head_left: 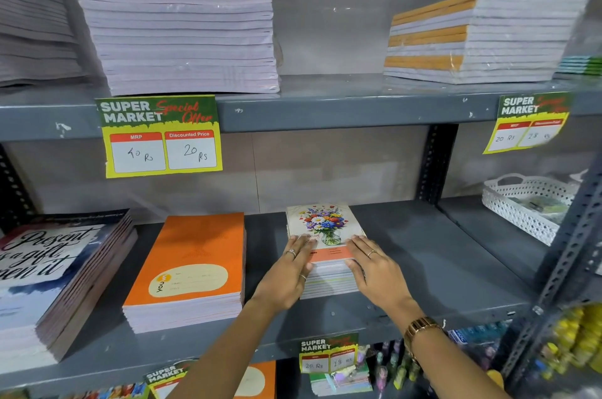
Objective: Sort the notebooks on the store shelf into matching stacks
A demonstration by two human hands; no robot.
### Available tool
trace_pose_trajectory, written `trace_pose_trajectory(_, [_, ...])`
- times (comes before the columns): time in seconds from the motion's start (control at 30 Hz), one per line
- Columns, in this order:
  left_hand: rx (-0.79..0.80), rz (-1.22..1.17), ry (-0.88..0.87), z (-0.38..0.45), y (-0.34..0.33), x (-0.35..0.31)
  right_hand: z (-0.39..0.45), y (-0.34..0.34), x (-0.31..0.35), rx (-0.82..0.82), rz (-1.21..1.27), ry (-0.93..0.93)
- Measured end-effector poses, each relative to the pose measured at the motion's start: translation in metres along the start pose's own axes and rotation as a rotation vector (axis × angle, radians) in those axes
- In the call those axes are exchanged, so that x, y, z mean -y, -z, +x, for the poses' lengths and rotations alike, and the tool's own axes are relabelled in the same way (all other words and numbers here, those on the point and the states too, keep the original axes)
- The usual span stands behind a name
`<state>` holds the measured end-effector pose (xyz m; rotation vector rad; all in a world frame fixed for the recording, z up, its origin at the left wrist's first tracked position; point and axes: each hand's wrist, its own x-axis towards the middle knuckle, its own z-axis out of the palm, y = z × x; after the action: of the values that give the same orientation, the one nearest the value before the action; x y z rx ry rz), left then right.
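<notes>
Grey steel is showing bare on the middle shelf (423, 255) to the right of the floral stack (325, 255), running wide toward the upright post; a narrower bare strip is lying between that stack and the orange stack (192, 271) on its left. Further left, the quote stack (55, 281) is sitting near the shelf's front edge. A white basket (524, 206) is standing at far right, holding items too blurred to name. Both hands are pressing flat on the floral stack with fingers spread and extended, gripping nothing: the left hand (290, 274) is lying along its left side, the right hand (374, 271) along its right side, fingertips resting on the top cover. The floral stack is sitting mid-shelf, near the front edge.
</notes>
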<state>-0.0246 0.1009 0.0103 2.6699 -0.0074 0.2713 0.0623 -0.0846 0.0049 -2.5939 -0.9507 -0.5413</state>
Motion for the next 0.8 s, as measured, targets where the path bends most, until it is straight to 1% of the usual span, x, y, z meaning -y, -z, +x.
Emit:
trace_pose_trajectory(0.3, [0.013,0.059,0.018,0.0,-0.001,0.002,0.0,-0.002,0.0,-0.071,0.014,0.037])
trace_pose_trajectory(0.53, [0.035,0.072,0.009,0.001,0.002,0.002,-0.002,-0.002,0.001,-0.087,-0.004,0.013])
trace_pose_trajectory(0.6, [0.076,0.13,-0.004,-0.001,0.008,0.001,-0.002,-0.001,0.005,-0.095,-0.019,0.011])
trace_pose_trajectory(0.67, [0.113,0.225,-0.013,-0.005,0.015,0.001,-0.003,-0.001,0.01,-0.098,-0.085,-0.009])
trace_pose_trajectory(0.7, [0.117,0.265,-0.017,-0.008,0.02,0.003,-0.004,0.0,0.013,-0.077,-0.124,-0.025])
trace_pose_trajectory(0.8, [0.09,0.357,-0.002,-0.016,0.037,0.016,-0.007,-0.004,0.028,-0.082,-0.166,-0.066])
